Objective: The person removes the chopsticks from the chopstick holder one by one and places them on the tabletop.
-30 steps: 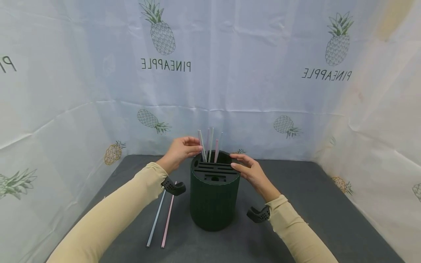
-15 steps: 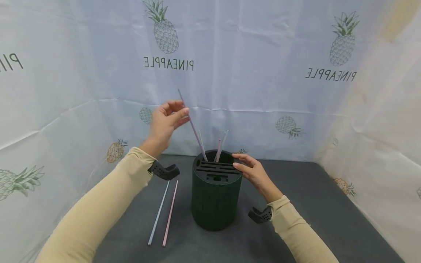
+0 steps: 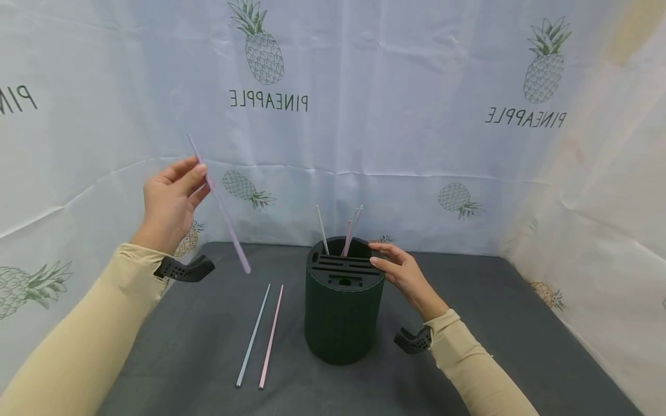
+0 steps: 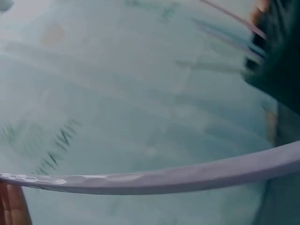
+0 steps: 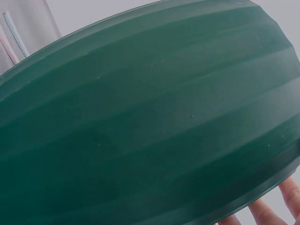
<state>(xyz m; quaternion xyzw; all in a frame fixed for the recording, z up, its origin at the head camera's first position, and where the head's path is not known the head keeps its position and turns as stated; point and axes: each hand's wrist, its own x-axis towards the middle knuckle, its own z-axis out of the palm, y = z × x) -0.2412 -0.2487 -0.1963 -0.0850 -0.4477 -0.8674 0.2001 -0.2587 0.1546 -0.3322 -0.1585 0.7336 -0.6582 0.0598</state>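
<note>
My left hand (image 3: 171, 196) pinches a purple chopstick (image 3: 226, 222) near its thin upper end, the thick end slanting down to the right above the table. That chopstick also crosses the bottom of the left wrist view, its thin end grooved. A dark green knife block (image 3: 340, 323) stands upright with slots in its top and an open compartment behind them. Out of that compartment stick a pale green chopstick (image 3: 322, 230), a pink chopstick (image 3: 347, 237) and other pale ones. My right hand (image 3: 403, 274) rests at the block's right rim, thumb and fingers extended against it.
A blue chopstick (image 3: 253, 335) and a pink chopstick (image 3: 272, 337) lie side by side left of the block on the dark grey table (image 3: 458, 346). A white curtain (image 3: 385, 115) printed with pineapples hangs behind and at both sides.
My left hand has drawn the purple chopstick up out of the knife block and carried it to the left. The right hand has stayed at the rim.
</note>
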